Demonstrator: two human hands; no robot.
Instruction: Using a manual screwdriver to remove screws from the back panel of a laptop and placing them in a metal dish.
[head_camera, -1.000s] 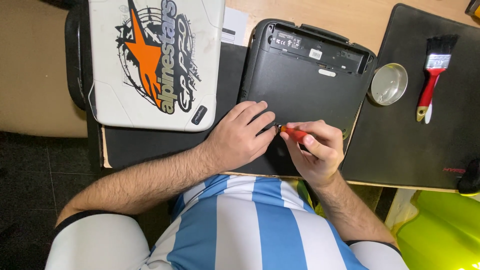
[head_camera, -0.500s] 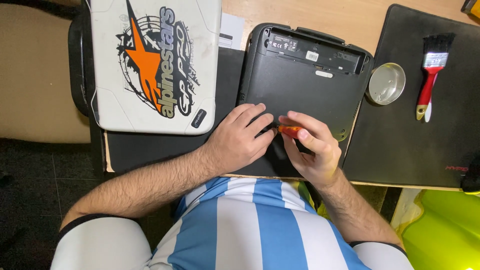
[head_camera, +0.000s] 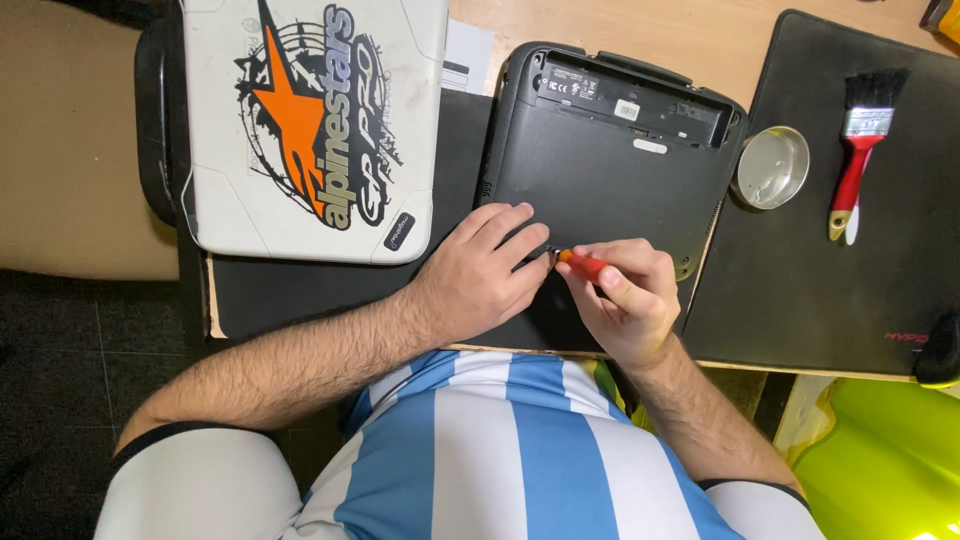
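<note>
Little has shifted since the earlier frame: both hands stay at the near edge of the black upturned laptop (head_camera: 610, 160). Head view: wooden desk (head_camera: 720, 40), black mats, white stickered laptop (head_camera: 310, 120), metal dish (head_camera: 772, 167), red-handled brush (head_camera: 858, 150). Left hand (head_camera: 480, 275) rests flat, fingers spread. Right hand (head_camera: 625, 300) grips a red screwdriver (head_camera: 580, 264), tip on the casing.

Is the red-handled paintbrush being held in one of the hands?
No, the paintbrush lies alone on the black mat, while the right hand grips a small orange screwdriver.

Screwdriver (head_camera: 583, 264) tip hidden between hands; white laptop (head_camera: 315, 120) top cut off.
</note>
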